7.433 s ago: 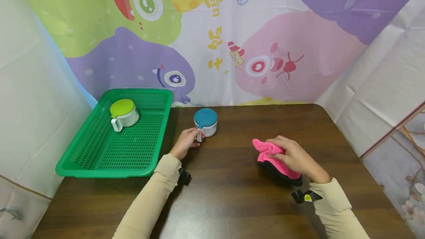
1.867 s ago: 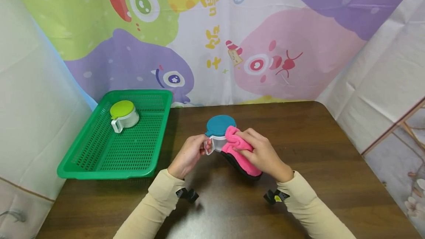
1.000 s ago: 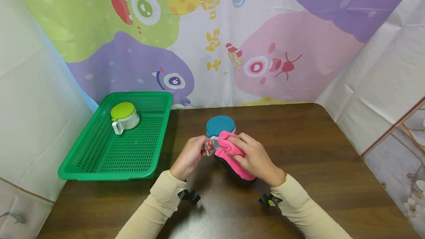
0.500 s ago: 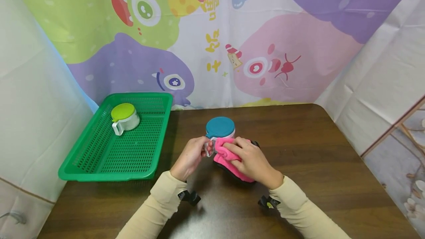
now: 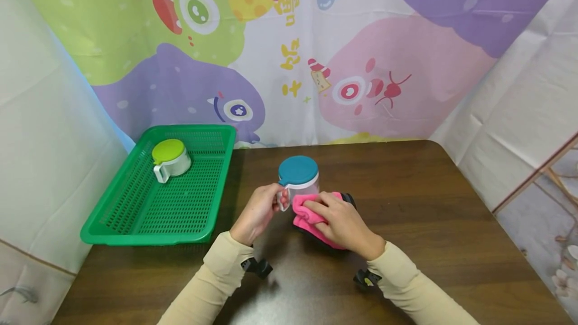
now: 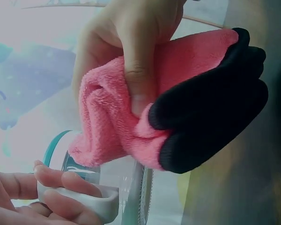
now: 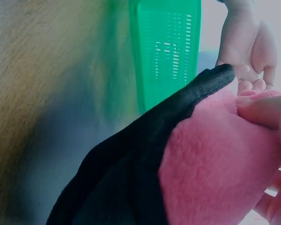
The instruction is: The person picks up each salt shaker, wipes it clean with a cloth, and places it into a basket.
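Note:
A clear jar with a blue lid [image 5: 298, 169] stands near the middle of the table in the head view. My left hand [image 5: 256, 212] holds it by its white handle [image 6: 105, 206], fingers curled through the loop. A pink cloth with black edging [image 5: 309, 210] is bunched in my right hand [image 5: 345, 224], thumb and fingers pinching its folds. The cloth touches the jar's front right side and hides its lower part. In the right wrist view the cloth [image 7: 215, 164] fills the lower right. Whether the jar's base touches the table cannot be seen.
To the left is a green perforated basket [image 5: 221, 184]. Inside, near its back left, sits a similar jar with a lime-green lid [image 5: 169, 150]. The brown wooden table [image 5: 415, 194] ends at a cartoon-printed curtain [image 5: 289, 114] behind.
From 7.4 seconds ago, the blue-lidded jar has moved right and nearer, and the cloth has come left against it. Lately the cloth has slid lower on the jar's side, uncovering more below the lid.

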`<state>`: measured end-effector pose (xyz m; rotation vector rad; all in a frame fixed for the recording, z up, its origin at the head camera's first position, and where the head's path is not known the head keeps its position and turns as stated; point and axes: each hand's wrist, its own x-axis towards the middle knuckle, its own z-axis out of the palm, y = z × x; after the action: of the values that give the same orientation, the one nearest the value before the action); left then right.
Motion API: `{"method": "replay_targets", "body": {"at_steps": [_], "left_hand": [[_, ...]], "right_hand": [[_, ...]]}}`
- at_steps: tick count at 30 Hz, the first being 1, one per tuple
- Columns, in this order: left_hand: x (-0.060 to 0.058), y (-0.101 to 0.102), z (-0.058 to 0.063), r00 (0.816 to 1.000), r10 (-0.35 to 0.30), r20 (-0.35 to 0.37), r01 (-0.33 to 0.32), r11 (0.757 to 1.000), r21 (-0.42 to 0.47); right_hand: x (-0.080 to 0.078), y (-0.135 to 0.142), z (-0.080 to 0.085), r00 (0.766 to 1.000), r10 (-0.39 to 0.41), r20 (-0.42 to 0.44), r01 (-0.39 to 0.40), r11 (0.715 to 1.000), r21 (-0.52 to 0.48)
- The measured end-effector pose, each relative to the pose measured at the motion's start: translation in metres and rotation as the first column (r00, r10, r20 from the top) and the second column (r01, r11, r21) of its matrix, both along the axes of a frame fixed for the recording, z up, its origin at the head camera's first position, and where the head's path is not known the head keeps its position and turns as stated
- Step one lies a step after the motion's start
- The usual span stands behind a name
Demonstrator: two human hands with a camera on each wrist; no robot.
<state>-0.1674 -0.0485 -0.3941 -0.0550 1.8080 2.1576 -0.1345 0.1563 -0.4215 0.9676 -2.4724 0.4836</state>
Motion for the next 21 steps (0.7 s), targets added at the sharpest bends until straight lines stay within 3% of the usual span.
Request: {"method": "replay_targets", "body": {"at_steps": [11,21], "left_hand": [[-0.0002,-0.0013,-0.0013,1.0,0.008,-0.004,-0.007,1.0,0.02],[0.0004,-0.0016,-0.0034,1.0,0.009,0.02,-0.01,1.0,0.03]], "right_hand": [[-0.0031,-0.0031,-0.0015,0.998,-0.003,-0.058,-0.003,0.995,-0.104],[-0.0037,-0.0067,0.0067,0.996,-0.011,-0.092,-0.006,0.982,-0.188]]}}
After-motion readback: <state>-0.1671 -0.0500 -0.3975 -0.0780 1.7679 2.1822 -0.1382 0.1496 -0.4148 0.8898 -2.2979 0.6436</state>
